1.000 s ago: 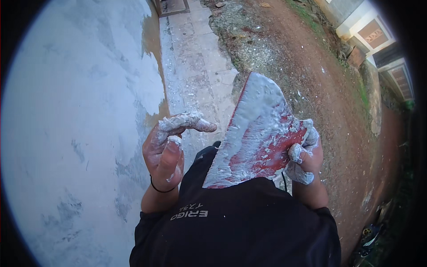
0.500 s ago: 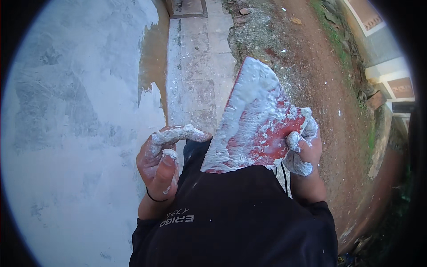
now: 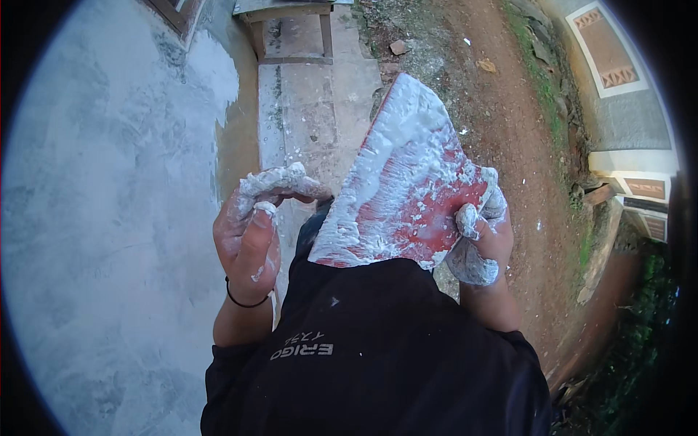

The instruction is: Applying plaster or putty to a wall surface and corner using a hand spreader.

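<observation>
A red, roughly triangular plastering scraper [image 3: 407, 182] is in my right hand [image 3: 483, 236], thumb on its face and fingers behind. Wet white plaster coats its face, thickest along the upper edge, with bare red near my thumb. My left hand [image 3: 258, 225] is left of the scraper and apart from it. Its fingers are bent towards the scraper, with the thumb held away from them and nothing between. White plaster sticks to the fingers of both hands.
On the left stands a wall [image 3: 109, 218] covered in patchy white plaster, with a bare brown strip [image 3: 238, 138] at its edge. A wooden bench [image 3: 291, 11] is ahead on the paved walkway [image 3: 309, 109]. To the right run a dirt path [image 3: 531, 203] and another building [image 3: 625, 120].
The view has tilted up, bringing the bench and more of the building into sight. Both hands and the scraper appear slightly further left and higher. My grip looks the same.
</observation>
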{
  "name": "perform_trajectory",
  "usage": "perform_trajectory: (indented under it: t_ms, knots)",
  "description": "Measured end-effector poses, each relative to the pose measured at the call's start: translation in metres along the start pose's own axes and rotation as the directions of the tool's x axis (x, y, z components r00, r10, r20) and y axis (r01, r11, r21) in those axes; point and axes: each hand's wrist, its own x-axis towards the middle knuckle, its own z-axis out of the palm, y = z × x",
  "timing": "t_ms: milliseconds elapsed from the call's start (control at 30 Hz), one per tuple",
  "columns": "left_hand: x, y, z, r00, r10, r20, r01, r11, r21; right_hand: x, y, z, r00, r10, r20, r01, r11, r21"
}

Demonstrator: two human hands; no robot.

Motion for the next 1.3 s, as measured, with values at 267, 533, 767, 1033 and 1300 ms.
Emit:
perform_trajectory:
  t_ms: [267,533,767,1033,1300]
  knots:
    - [0.260,-0.096,-0.038,0.991,0.015,0.135,-0.021,0.999,0.045,0.234,-0.009,-0.028,0.955,-0.188,-0.229,0.122,0.954,-0.273]
    - [0.440,-0.201,-0.037,0.895,-0.320,-0.310,0.329,0.944,-0.026,0.566,-0.018,-0.076,0.989,0.140,-0.051,-0.143,0.800,-0.583]
    - [0.576,-0.342,-0.127,0.687,-0.476,-0.549,0.557,0.830,-0.022,0.845,0.042,-0.056,0.994,0.081,0.079,0.061,0.209,-0.976]
    - [0.732,-0.586,-0.225,0.371,-0.621,-0.691,0.723,0.660,-0.204,1.158,0.217,-0.078,0.881,0.393,0.262,0.312,-0.067,-0.948]
    - [0.759,-0.625,-0.217,0.068,-0.478,-0.876,0.588,0.729,-0.352,1.255,0.242,-0.100,0.837,0.319,0.444,0.513,-0.179,-0.839]
